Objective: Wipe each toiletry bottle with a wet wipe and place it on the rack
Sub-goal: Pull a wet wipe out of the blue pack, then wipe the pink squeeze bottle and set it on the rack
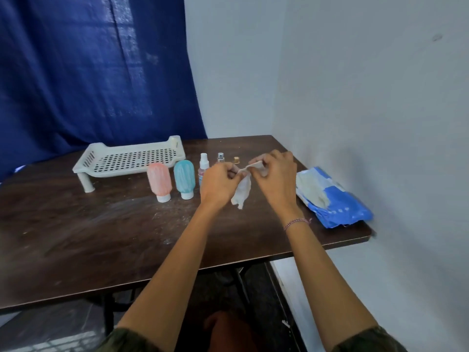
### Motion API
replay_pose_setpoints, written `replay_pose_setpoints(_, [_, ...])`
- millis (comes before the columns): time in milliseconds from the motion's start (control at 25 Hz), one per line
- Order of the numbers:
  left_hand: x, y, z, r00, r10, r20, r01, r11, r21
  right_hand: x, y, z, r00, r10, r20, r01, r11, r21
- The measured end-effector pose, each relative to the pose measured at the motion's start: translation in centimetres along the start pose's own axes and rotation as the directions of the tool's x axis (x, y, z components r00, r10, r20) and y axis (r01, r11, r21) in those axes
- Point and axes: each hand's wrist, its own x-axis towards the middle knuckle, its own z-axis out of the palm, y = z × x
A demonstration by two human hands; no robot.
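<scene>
Your left hand (219, 182) and right hand (275, 174) pinch the wet wipe (242, 193) right of the rack (132, 158) — yank it and you could topple the spray bottle (204, 162).

On my feed the left hand (218, 184) covers part of the lower body of the clear spray bottle (203, 163). Of the silver-capped bottle (220, 157) and the gold-capped bottle (236, 160) I see only the tops; their bodies sit hidden behind both hands. The upper edge of the wet wipe (242, 193) disappears between the fingers (262, 165) of the right hand (275, 174). The counter (76, 237) runs off the left edge. Print on the wipe pack (337, 201) is too blurred to read.
</scene>
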Motion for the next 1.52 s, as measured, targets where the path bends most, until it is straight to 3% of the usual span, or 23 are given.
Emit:
replay_pose_setpoints(120, [-0.8, -3.1, -2.3, 0.981, -0.191, -0.017, 0.185, 0.968, -0.172, -2.2, -3.1, 2.4, 0.997, -0.073, 0.033, 0.073, 0.997, -0.01])
replay_pose_setpoints(240, [-1.9, -5.2, -5.0, 0.939, -0.344, -0.021, 0.306, 0.86, -0.409, -4.4, -5.3, 4.3, 0.979, -0.148, 0.14, 0.12, 0.975, 0.189])
replay_pose_setpoints(360, [-2.7, -6.6, -7.0, 0.928, -0.372, -0.009, 0.322, 0.816, -0.48, -5.2, -7.0, 6.2, 0.967, -0.025, 0.252, -0.12, 0.83, 0.544])
replay_pose_setpoints(640, [-3.3, -8.8, -8.8, 0.946, -0.323, -0.017, 0.25, 0.765, -0.594, -4.4, -9.4, 8.7, 0.881, 0.079, 0.466, -0.414, 0.605, 0.681])
replay_pose_setpoints(840, [-3.4, -10.1, -8.7, 0.945, -0.299, -0.131, 0.134, 0.722, -0.679, -3.9, -10.2, 10.0, 0.895, 0.136, 0.425, -0.424, 0.553, 0.717])
replay_pose_setpoints(1080, [-2.8, -11.6, -8.7, 0.954, -0.229, -0.194, 0.057, 0.772, -0.633, -3.9, -10.3, 11.1, 0.912, 0.189, 0.364, -0.407, 0.524, 0.748])
replay_pose_setpoints(1160, [-2.6, -12.0, -8.5, 0.91, -0.247, -0.333, -0.002, 0.801, -0.598, -3.9, -10.1, 11.5, 0.911, 0.191, 0.365, -0.41, 0.516, 0.752])
replay_pose_setpoints(1280, [-1.7, -12.4, -9.0, 0.788, -0.221, -0.575, -0.11, 0.869, -0.483, -3.8, -9.9, 11.7, 0.916, 0.209, 0.344, -0.402, 0.502, 0.766])
replay_pose_setpoints(1360, [-0.6, -13.2, -9.5, 0.806, -0.225, -0.548, -0.089, 0.869, -0.487, -4.0, -9.9, 11.6, 0.926, 0.195, 0.322, -0.376, 0.507, 0.775])
replay_pose_setpoints(1520, [1.0, -14.9, -9.1, 0.937, -0.214, -0.276, 0.024, 0.827, -0.561, -4.3, -9.9, 11.6, 0.949, 0.159, 0.273, -0.315, 0.554, 0.77])
